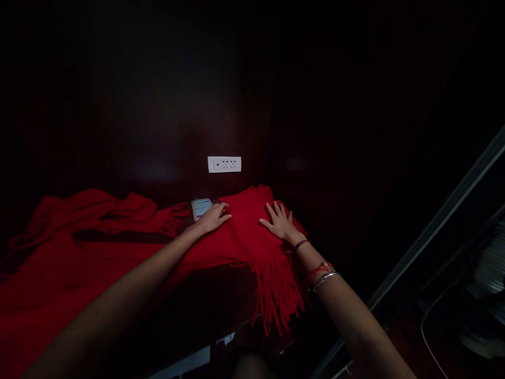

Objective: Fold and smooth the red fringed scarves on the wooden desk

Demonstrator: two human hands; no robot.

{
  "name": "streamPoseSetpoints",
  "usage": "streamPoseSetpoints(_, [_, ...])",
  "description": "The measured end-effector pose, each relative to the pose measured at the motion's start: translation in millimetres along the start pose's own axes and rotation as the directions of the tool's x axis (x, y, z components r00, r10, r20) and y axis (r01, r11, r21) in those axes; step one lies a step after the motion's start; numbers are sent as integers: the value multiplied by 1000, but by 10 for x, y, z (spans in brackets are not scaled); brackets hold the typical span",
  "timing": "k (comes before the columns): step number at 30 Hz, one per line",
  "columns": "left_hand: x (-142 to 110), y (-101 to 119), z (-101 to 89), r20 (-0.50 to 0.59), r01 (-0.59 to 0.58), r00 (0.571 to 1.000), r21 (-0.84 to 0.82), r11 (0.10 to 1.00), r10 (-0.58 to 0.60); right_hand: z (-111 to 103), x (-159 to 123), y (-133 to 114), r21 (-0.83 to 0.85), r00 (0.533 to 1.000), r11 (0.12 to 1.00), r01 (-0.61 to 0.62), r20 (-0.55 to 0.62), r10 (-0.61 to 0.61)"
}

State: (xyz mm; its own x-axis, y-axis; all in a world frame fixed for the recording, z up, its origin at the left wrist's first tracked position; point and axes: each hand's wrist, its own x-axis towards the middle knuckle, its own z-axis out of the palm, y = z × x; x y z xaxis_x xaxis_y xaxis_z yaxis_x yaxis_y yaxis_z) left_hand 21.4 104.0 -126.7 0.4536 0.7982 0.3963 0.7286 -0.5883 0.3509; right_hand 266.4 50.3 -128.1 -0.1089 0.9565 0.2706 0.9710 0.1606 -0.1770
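Observation:
A red fringed scarf (248, 231) lies on a dark surface, its right end folded over and its tassels hanging toward me. On the left edge of the folded part rests my left hand (215, 217), fingers stretched out. My right hand (281, 223) lies flat on the right side of the fold with its fingers spread. Neither hand grips anything. Just behind my left hand is a phone (202, 207) with its screen lit, partly covered by the hand. More of the red cloth (98, 210) spreads loosely to the left, with fringe near the phone.
A white wall socket (224, 164) is set in the dark wall behind the scarf. To the right runs a pale metal edge (437, 213), and a white cable (423, 326) hangs beyond it. Some pale papers (189, 363) show below the front edge. Much of the scene is too dark to make out.

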Motion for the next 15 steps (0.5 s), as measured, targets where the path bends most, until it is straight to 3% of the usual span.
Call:
streamPoseSetpoints(3, [-530, -79, -223, 22, -54, 998, 95, 994, 52, -81, -148, -278, 15, 988, 994, 109, -111, -106])
streamPoseSetpoints(7, [-1254, -199, -537, 224, -40, 975, 151, 988, 6, -29, -382, -763, 81, 933, 930, 360, -14, -360])
streamPoseSetpoints(12, [-1961, -399, -914, 246, 134, 942, 349, 927, -229, 255, -560, -1049, 163, 811, 809, 565, 67, -581])
streamPoseSetpoints(15, [-2288, -522, -1060, 246, 256, 886, 446, 858, -393, 418, -581, -995, 159, 800, 794, 587, 36, -599])
